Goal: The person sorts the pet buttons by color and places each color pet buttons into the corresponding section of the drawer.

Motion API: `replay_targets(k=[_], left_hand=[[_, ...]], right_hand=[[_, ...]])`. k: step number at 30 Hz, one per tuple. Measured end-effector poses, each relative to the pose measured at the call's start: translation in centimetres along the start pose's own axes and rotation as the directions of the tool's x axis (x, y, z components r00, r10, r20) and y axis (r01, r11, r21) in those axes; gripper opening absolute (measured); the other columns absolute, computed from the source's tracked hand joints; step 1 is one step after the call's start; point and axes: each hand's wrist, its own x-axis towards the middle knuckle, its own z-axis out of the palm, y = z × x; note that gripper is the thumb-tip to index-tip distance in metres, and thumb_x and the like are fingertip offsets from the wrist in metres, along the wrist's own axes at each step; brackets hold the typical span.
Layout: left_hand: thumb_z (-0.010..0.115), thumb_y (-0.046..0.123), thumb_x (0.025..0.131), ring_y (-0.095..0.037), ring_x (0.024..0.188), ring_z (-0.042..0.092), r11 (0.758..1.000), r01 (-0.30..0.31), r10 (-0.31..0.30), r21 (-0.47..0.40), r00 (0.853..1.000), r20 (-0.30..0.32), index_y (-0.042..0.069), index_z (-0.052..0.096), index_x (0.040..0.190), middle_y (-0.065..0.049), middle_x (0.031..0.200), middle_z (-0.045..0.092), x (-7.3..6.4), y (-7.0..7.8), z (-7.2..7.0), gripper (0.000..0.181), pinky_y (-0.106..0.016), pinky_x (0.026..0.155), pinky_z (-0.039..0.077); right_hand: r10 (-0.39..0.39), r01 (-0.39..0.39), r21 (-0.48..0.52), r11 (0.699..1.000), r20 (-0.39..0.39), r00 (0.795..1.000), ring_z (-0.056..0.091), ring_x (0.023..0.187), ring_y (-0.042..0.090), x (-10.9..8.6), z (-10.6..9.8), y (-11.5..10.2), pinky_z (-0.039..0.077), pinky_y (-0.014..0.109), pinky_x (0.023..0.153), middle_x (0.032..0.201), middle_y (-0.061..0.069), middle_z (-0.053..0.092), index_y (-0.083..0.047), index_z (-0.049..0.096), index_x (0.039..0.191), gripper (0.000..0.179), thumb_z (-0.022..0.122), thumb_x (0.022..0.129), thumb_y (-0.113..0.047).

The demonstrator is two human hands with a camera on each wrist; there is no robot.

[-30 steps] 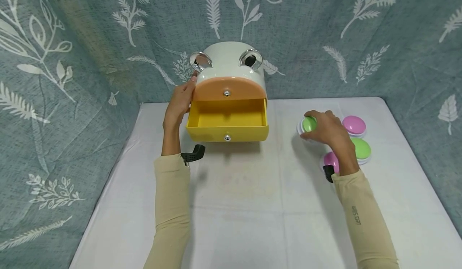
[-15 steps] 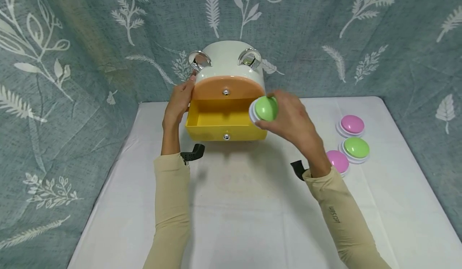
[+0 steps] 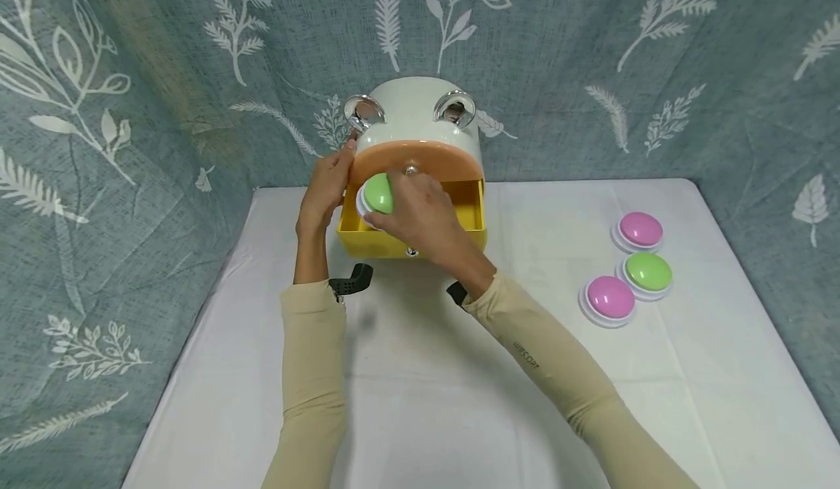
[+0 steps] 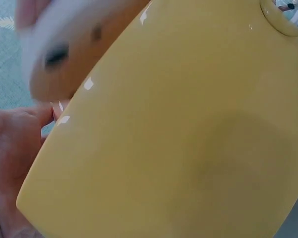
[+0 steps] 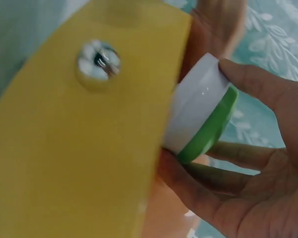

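A white drawer box (image 3: 420,110) with ring-shaped silver eyes stands at the back of the table, its lower yellow drawer (image 3: 370,245) pulled out. Flat against the box's left side rests my left hand (image 3: 324,183), with some fingertips hidden behind it. My right hand (image 3: 423,212) pinches a green dome-topped button (image 3: 378,194) with a white base, over the left part of the drawer. In the right wrist view, thumb and fingers grip the green button (image 5: 208,126) at its rim, tilted beside the yellow drawer front (image 5: 89,148). The left wrist view shows the button's underside, blurred.
On the right of the white-covered table (image 3: 426,416) lie a pink button (image 3: 640,229), another green button (image 3: 648,271) and a second pink button (image 3: 610,297). An orange upper drawer (image 3: 416,155) is closed. A patterned curtain (image 3: 558,110) hangs behind.
My right hand has lifted the green button off the table and carried it left, over the yellow drawer. My left hand has stayed at the box's side.
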Motion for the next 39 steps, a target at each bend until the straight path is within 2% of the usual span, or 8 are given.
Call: replay_targets(k=[7, 10, 14, 18, 24, 30, 33, 39], left_hand=[[0.039, 0.066, 0.106, -0.015, 0.092, 0.056, 1.000, 0.000, 0.000, 0.003, 1.000, 0.014, 0.013, 0.062, 0.121, 0.002, 0.091, 0.055, 0.0, 0.0, -0.1, 0.060, -0.028, 0.077, 0.057], [0.038, 0.066, 0.106, -0.019, 0.103, 0.060, 1.000, 0.008, -0.008, 0.008, 1.000, 0.010, 0.011, 0.062, 0.125, -0.006, 0.109, 0.062, -0.1, 0.0, 0.0, 0.063, -0.042, 0.093, 0.060], [0.037, 0.066, 0.107, -0.023, 0.114, 0.060, 1.000, 0.019, -0.019, 0.009, 1.000, 0.015, 0.008, 0.061, 0.128, -0.012, 0.122, 0.061, -0.3, -0.1, 0.2, 0.066, -0.058, 0.107, 0.053], [0.037, 0.067, 0.106, -0.021, 0.112, 0.061, 1.000, 0.018, -0.018, 0.004, 1.000, 0.026, 0.010, 0.062, 0.124, -0.007, 0.116, 0.061, -0.1, -0.2, 0.1, 0.064, -0.051, 0.103, 0.057], [0.040, 0.067, 0.105, -0.016, 0.096, 0.059, 1.000, -0.001, 0.001, -0.016, 1.000, 0.011, 0.015, 0.060, 0.102, 0.005, 0.089, 0.055, -0.1, -0.2, -0.1, 0.056, -0.033, 0.080, 0.055], [0.042, 0.064, 0.106, -0.012, 0.079, 0.051, 0.999, -0.017, 0.017, -0.036, 1.000, 0.012, 0.018, 0.056, 0.091, 0.009, 0.071, 0.041, -0.2, -0.3, 0.0, 0.051, -0.029, 0.067, 0.049], [0.043, 0.063, 0.106, -0.012, 0.073, 0.046, 0.999, -0.028, 0.029, -0.044, 1.000, 0.006, 0.017, 0.053, 0.086, 0.009, 0.069, 0.037, -0.1, -0.2, 0.1, 0.051, -0.030, 0.064, 0.046], [0.041, 0.064, 0.106, -0.013, 0.076, 0.045, 0.999, -0.033, 0.033, -0.018, 0.999, -0.002, 0.016, 0.056, 0.092, 0.007, 0.073, 0.039, -0.3, -0.2, 0.1, 0.052, -0.032, 0.067, 0.046]], right_hand=[[0.036, -0.034, -0.063, 0.997, 0.029, 0.999, 0.063, 0.070, 0.019, 1.5, 2.1, -0.5, 0.052, 0.028, 0.059, 0.076, 0.003, 0.058, -0.006, 0.068, 0.108, 0.044, 0.078, 0.093, -0.046], [0.057, -0.052, -0.068, 0.996, 0.086, 0.995, 0.062, 0.068, 0.018, 2.2, 2.9, -0.6, 0.050, 0.028, 0.059, 0.072, 0.001, 0.054, -0.007, 0.069, 0.109, 0.044, 0.081, 0.091, -0.045], [0.084, -0.074, -0.065, 0.995, 0.157, 0.984, 0.062, 0.074, 0.019, 3.1, 3.7, -0.4, 0.052, 0.030, 0.064, 0.076, 0.001, 0.057, -0.006, 0.068, 0.119, 0.048, 0.085, 0.087, -0.038], [0.111, -0.098, -0.071, 0.993, 0.219, 0.969, 0.060, 0.076, 0.019, 3.9, 4.0, -0.1, 0.047, 0.029, 0.063, 0.081, 0.001, 0.057, -0.006, 0.069, 0.113, 0.041, 0.086, 0.086, -0.032], [0.105, -0.096, -0.043, 0.994, 0.316, 0.943, 0.057, 0.073, 0.018, 4.4, 3.6, 0.0, 0.042, 0.026, 0.062, 0.081, 0.001, 0.053, -0.004, 0.067, 0.113, 0.037, 0.086, 0.088, -0.023], [0.091, -0.088, -0.024, 0.996, 0.406, 0.910, 0.050, 0.066, 0.015, 4.3, 3.2, 0.3, 0.034, 0.023, 0.059, 0.073, -0.001, 0.042, -0.005, 0.067, 0.108, 0.033, 0.081, 0.094, -0.032], [0.079, -0.078, -0.019, 0.997, 0.412, 0.908, 0.049, 0.065, 0.014, 4.0, 3.1, 0.6, 0.032, 0.023, 0.059, 0.072, -0.002, 0.041, -0.007, 0.067, 0.108, 0.033, 0.077, 0.097, -0.036], [0.069, -0.079, 0.014, 0.997, 0.361, 0.930, 0.053, 0.071, 0.015, 3.2, 3.0, 1.0, 0.037, 0.024, 0.064, 0.077, -0.001, 0.051, -0.008, 0.068, 0.107, 0.029, 0.074, 0.099, -0.035]])
